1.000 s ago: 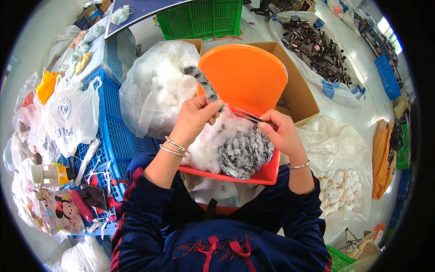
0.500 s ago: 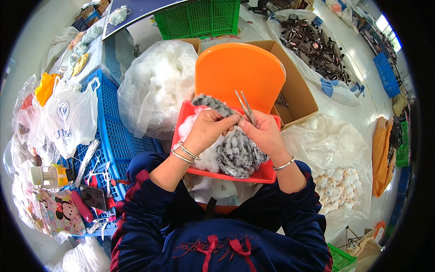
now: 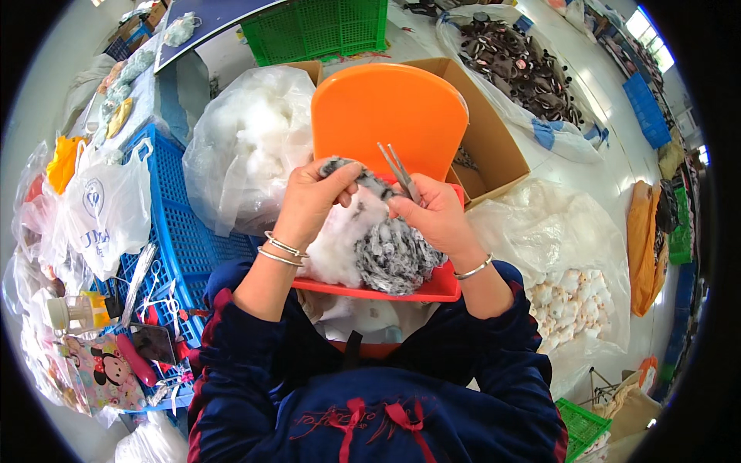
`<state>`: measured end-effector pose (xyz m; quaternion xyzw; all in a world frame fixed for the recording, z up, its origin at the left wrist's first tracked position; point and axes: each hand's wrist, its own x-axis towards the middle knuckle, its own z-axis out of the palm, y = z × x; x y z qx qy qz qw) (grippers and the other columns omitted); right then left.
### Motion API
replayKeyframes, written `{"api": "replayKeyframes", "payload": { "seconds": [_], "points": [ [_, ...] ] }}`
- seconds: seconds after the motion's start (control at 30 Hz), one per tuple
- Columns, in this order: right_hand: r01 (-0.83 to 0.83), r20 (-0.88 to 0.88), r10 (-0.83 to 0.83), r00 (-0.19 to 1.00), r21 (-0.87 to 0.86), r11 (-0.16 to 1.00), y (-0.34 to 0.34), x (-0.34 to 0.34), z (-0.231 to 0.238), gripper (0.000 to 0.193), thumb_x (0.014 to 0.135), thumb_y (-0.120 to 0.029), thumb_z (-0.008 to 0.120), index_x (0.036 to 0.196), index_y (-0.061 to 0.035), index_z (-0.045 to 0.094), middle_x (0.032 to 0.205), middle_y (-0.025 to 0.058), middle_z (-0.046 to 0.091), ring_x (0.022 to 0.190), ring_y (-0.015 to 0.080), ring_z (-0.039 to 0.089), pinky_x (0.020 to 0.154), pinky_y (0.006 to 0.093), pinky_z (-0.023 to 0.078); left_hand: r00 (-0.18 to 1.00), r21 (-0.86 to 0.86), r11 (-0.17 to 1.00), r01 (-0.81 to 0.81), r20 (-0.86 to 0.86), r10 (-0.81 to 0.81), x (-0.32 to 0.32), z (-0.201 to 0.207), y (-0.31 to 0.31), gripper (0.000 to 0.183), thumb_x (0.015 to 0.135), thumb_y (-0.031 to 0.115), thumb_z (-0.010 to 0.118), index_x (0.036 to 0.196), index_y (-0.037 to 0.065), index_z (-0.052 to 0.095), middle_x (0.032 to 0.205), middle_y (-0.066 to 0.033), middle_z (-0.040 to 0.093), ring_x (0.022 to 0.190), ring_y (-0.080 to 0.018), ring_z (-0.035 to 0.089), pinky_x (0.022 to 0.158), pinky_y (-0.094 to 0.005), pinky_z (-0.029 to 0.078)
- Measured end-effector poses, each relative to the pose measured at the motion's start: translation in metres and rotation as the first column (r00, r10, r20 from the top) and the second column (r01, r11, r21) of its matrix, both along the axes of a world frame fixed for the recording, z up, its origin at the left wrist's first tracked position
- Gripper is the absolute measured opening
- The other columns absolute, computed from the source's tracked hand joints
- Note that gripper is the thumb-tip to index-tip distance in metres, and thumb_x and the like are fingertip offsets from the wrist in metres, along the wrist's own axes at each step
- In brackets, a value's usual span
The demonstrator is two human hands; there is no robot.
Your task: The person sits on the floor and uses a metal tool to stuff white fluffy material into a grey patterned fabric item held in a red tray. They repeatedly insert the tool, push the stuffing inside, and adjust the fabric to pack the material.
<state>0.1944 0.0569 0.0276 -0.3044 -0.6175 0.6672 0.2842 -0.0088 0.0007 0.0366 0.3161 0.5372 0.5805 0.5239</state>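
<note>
A narrow grey-and-black fluffy plush piece (image 3: 376,185) stretches between my two hands above a red tray (image 3: 369,292). My left hand (image 3: 312,199) is closed on its far left end, pinching it between thumb and fingers. My right hand (image 3: 437,217) grips metal tweezers (image 3: 397,168) whose tips point up and away, and its thumb and finger pinch the piece's right end. In the tray under my hands lie white stuffing (image 3: 336,245) on the left and a heap of similar grey fluffy pieces (image 3: 397,258) on the right.
An orange chair (image 3: 390,116) stands just beyond the tray, with a cardboard box (image 3: 502,158) behind it. To the left are a bag of white stuffing (image 3: 251,147) and a blue crate (image 3: 174,201). Bags of small white pieces (image 3: 571,301) and dark brown pieces (image 3: 517,69) lie right.
My left hand has moved left and up along the fluffy piece, away from my right hand, so more of it shows between them. The tweezers stay in my right hand. The view has shifted slightly.
</note>
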Motion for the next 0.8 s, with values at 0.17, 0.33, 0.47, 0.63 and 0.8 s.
{"api": "replayKeyframes", "payload": {
  "seconds": [0.17,0.33,0.47,0.63,0.8],
  "points": [
    [0.097,0.0,-0.098,0.995,0.172,0.98,0.009,0.017,0.006,0.011,0.09,-0.011,0.067,0.093,-0.0006,0.064,0.076,-0.0024,0.063,0.067,0.0022,0.053,0.061,0.0194,0.043,0.996,0.042,0.999,-0.018,0.085,0.014,-0.008,-0.003,0.001,0.013,0.091,0.013,0.065,0.09,0.0,0.067,0.07,-0.0021,0.06,0.058,-0.0075,0.051,0.054,-0.0214,0.042],
    [0.568,-0.209,-0.529,0.823,0.261,0.781,0.034,0.05,0.014,0.014,0.089,-0.011,0.067,0.098,0.0,0.066,0.074,-0.0023,0.062,0.063,0.0028,0.053,0.057,0.0209,0.043,0.995,0.056,0.997,0.062,0.074,-0.066,-0.014,-0.003,0.0,0.018,0.094,0.019,0.062,0.097,0.002,0.068,0.074,-0.0016,0.062,0.06,-0.0071,0.052,0.056,-0.0207,0.043],
    [0.663,0.171,-0.78,0.602,0.437,0.607,0.103,0.111,0.011,0.028,0.091,-0.024,0.066,0.104,0.0005,0.065,0.074,-0.0022,0.06,0.059,0.0041,0.047,0.053,0.0219,0.038,0.994,0.1,0.993,0.061,0.085,-0.069,-0.018,-0.003,0.0,0.021,0.095,0.022,0.061,0.098,0.003,0.068,0.076,-0.0004,0.064,0.062,-0.0055,0.053,0.058,-0.0196,0.043],
    [0.63,0.145,-0.823,0.55,0.574,0.523,0.112,0.105,-0.012,0.029,0.091,-0.028,0.066,0.102,-0.0015,0.066,0.069,-0.0061,0.05,0.056,0.0027,0.04,0.049,0.0215,0.032,0.998,0.12,0.992,0.025,0.054,-0.032,-0.026,0.0,-0.001,0.021,0.096,0.022,0.059,0.098,0.003,0.068,0.077,-0.0005,0.064,0.063,-0.0057,0.053,0.058,-0.0195,0.043],
    [0.097,0.336,-0.276,0.901,0.466,0.88,0.056,0.052,-0.044,0.021,0.093,-0.021,0.061,0.093,0.0007,0.062,0.073,0.0024,0.058,0.069,0.0094,0.05,0.064,0.0292,0.045,0.999,0.137,0.99,0.015,0.033,-0.02,-0.025,0.001,0.001,0.021,0.095,0.021,0.059,0.097,0.002,0.069,0.077,-0.0003,0.064,0.063,-0.0056,0.053,0.059,-0.0197,0.043]
  ]
}}
